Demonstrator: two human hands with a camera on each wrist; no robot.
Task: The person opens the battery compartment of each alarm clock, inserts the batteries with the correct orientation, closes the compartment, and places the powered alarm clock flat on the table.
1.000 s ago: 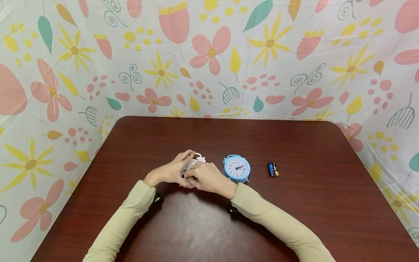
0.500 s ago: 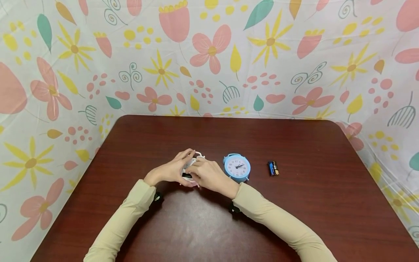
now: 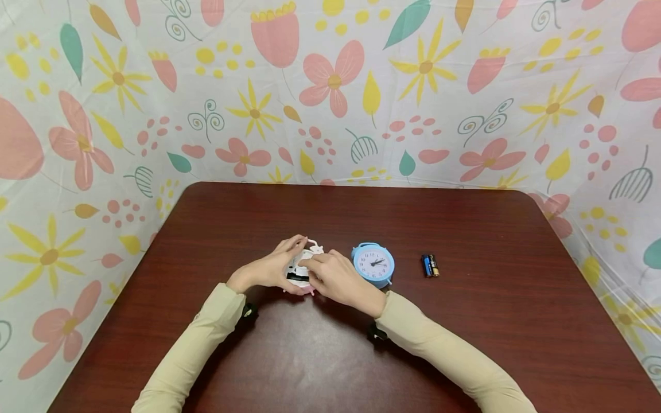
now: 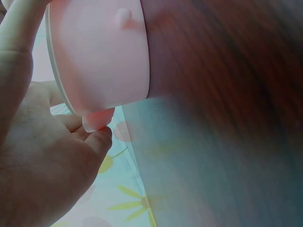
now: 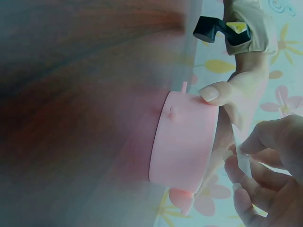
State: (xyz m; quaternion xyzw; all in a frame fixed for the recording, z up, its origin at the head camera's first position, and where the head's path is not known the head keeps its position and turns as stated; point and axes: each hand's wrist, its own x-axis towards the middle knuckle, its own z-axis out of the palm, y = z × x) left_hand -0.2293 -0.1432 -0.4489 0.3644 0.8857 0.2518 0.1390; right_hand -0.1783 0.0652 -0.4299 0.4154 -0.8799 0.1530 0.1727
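A pink alarm clock (image 3: 306, 289) lies face down on the table, its white back up and a black battery slot (image 3: 296, 276) uncovered. My left hand (image 3: 268, 271) grips it by the rim, thumb at the foot end and fingers toward the bell end. The left wrist view shows the pink side wall (image 4: 99, 56) and fingers at a bell (image 4: 97, 120). Above the clock's back, my right hand (image 3: 341, 280) pinches a thin white battery cover (image 5: 242, 156) between thumb and fingers, apart from the clock in the right wrist view.
A light blue alarm clock (image 3: 373, 265) lies face up just right of my right hand. Farther right, a pair of batteries (image 3: 430, 265) lie side by side on the dark wooden table (image 3: 485, 321). A flowered cloth (image 3: 330, 137) hangs behind the table.
My right hand has lifted the battery cover off and drawn back slightly to the right, exposing the black slot. The left hand stays on the clock.
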